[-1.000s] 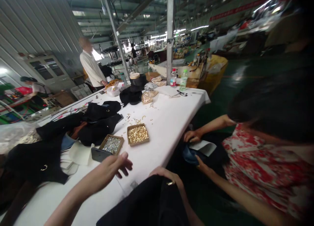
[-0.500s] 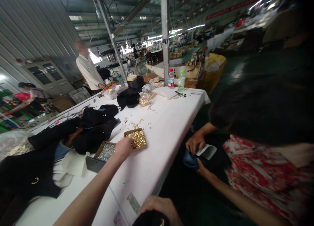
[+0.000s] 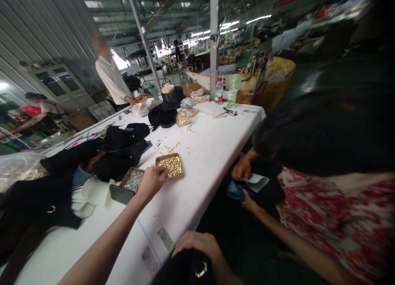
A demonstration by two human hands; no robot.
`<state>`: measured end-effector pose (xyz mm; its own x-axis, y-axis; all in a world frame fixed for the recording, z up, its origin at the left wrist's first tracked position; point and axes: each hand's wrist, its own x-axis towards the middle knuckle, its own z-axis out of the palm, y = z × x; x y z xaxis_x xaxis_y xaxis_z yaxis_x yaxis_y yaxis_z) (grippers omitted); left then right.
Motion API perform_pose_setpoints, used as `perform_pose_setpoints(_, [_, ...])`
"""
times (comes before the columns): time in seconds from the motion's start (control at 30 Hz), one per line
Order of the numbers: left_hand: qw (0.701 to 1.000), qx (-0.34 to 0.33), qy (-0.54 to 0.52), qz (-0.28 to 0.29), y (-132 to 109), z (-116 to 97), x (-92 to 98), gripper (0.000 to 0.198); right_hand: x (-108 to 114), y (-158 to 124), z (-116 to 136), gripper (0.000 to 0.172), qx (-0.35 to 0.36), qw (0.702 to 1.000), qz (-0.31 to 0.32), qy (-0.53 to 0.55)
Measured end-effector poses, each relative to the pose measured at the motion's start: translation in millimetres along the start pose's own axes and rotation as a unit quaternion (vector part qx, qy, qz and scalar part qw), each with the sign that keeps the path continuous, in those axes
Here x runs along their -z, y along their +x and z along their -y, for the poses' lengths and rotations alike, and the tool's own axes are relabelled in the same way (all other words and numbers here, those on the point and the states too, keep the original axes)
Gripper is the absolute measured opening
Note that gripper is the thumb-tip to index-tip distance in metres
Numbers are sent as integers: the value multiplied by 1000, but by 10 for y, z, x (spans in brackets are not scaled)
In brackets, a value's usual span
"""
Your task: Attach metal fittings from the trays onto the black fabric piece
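My left hand [image 3: 154, 180] is over the near left corner of a small cardboard box of gold studs [image 3: 173, 164]. Its fingers are closed in a pinch; whatever is between them is too small to make out. Beside my wrist is a second box of silver studs [image 3: 133, 181]. A dark phone-like slab [image 3: 121, 194] leans against that box. At the bottom, my right hand [image 3: 199, 243] is wrapped over a black cloth piece [image 3: 185, 264], which bears a gold crescent-shaped ornament [image 3: 201, 270].
Loose studs [image 3: 173, 149] lie behind the boxes. Black cloth pieces [image 3: 120, 161] cover the table's left side. Bags of studs [image 3: 185, 117], two bottles [image 3: 231, 93] and scissors [image 3: 230, 111] stand or lie farther back. Close on the right, a co-worker [image 3: 321, 219] handles blue cloth [image 3: 235, 190].
My left hand has drawn back slightly from the gold studs, its fingers pinched. The black cloth under my right hand shows more, with its gold ornament now in view. The camera has shifted a little.
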<state>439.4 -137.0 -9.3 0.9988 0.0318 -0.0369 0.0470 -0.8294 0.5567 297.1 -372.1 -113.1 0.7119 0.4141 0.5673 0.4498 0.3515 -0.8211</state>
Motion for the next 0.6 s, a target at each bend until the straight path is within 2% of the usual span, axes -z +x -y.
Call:
perform_pose_setpoints(0.1, [988,28,-140,65,-747,-117,-14,48,115,49,242,33,46,999,-1,3])
perform_pose_setpoints(0.2, [937,109,-309,124,-1548,-198,-45,47,176,71,423,26,58,998,-12,1])
perform_pose_setpoints(0.3, [898,179,-378,135,-2119,-251,-72,44,105,30,521,19,43,998,-31,-18])
perform_pose_setpoints(0.4, [897,177,-392,100,-2419,-292,-70,37,-47,-27,595,15,36,999,-22,-34])
perform_pose_setpoints(0.6, [903,123,-406,71,-2770,-300,35,31,-278,-79,802,16,43,998,2,-51])
